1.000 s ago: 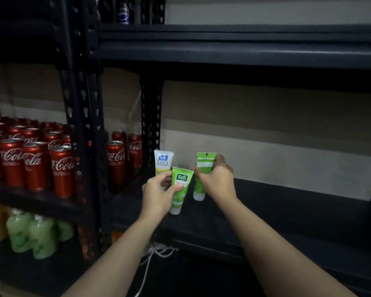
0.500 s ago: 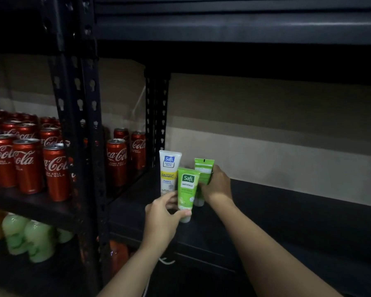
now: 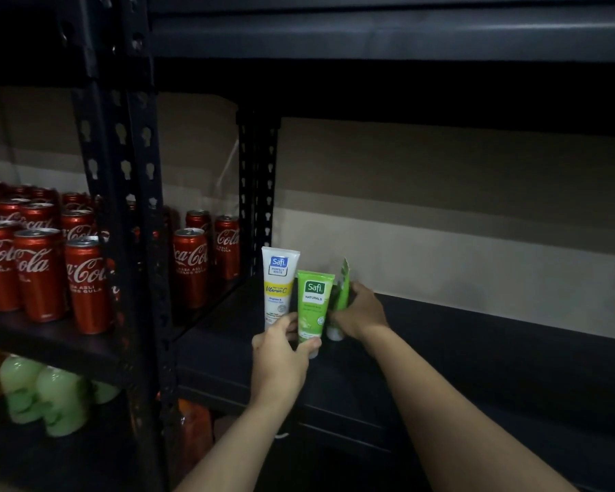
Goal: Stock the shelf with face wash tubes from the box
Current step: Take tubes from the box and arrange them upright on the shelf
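Three Safi face wash tubes stand cap-down at the left end of the dark shelf [image 3: 476, 353]. The white Perfect White tube [image 3: 279, 285] is leftmost and upright. Just right of it and nearer, the green Naturals tube [image 3: 314, 307] faces front, pinched low by the left hand [image 3: 277, 360]. The second green tube [image 3: 343, 291], turned edge-on, is held by the right hand [image 3: 361, 314].

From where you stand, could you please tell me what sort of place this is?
Likely a shop or stockroom: metal shelving, rows of cola cans, and face wash tubes being set out.
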